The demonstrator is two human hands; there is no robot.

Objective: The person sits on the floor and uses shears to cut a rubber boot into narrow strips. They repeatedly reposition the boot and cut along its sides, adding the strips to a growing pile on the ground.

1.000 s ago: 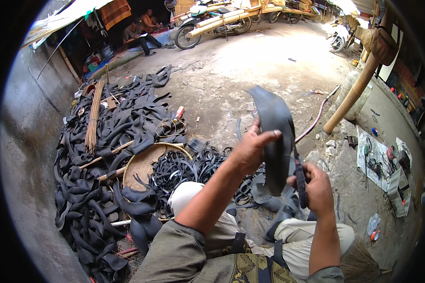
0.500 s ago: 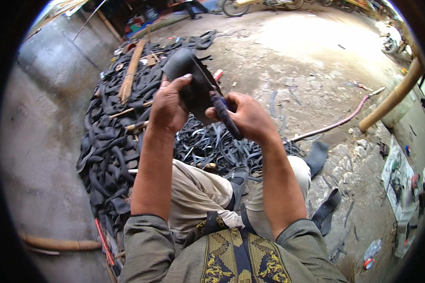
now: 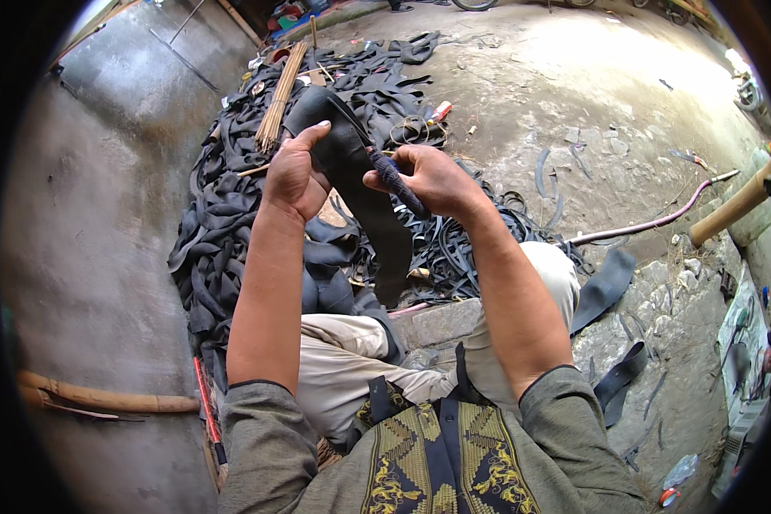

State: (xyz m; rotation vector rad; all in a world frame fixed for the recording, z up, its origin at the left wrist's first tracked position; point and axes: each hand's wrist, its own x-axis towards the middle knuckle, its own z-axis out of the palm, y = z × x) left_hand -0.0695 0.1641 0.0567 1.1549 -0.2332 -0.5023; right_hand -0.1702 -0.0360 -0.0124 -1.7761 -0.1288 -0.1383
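Gripping a black strip by its edge, left fingers face right fingers clasping a dark handle.

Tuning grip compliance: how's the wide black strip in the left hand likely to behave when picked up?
Probably floppy: the black strip bends over at the top and droops below the left hand. Likely light for its size: it looks thin. Unlikely to roll: a flat band, not round.

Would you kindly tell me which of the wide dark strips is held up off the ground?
The long strip gripped in the left hand; the heaped strips at the left and the loose strips at the right lie on the ground.
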